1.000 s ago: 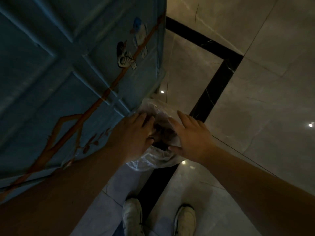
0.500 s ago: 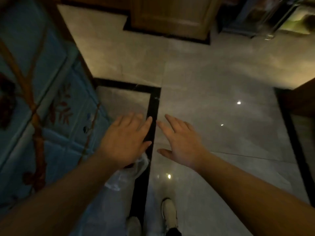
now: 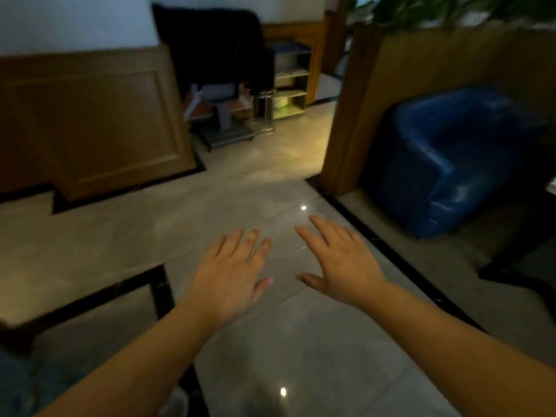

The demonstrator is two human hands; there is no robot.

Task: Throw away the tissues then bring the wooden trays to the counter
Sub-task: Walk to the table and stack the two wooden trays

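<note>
My left hand [image 3: 231, 275] and my right hand [image 3: 340, 263] hover side by side over the glossy grey tiled floor, palms down, fingers spread, holding nothing. No tissues, bin or wooden trays show in the head view. Both bare forearms reach in from the bottom edge of the frame.
A wood-panelled wall [image 3: 90, 121] stands at the left. A wooden partition [image 3: 421, 85] with a blue armchair [image 3: 445, 164] behind it is at the right. Between them a passage leads to a small shelf unit [image 3: 290, 91] and cluttered items [image 3: 222, 115]. Black inlay strips [image 3: 391, 251] cross the floor.
My hands left the plastic-lined bin beside the blue cabinet and are now empty. The view swung up and away from the bin toward the room's passage.
</note>
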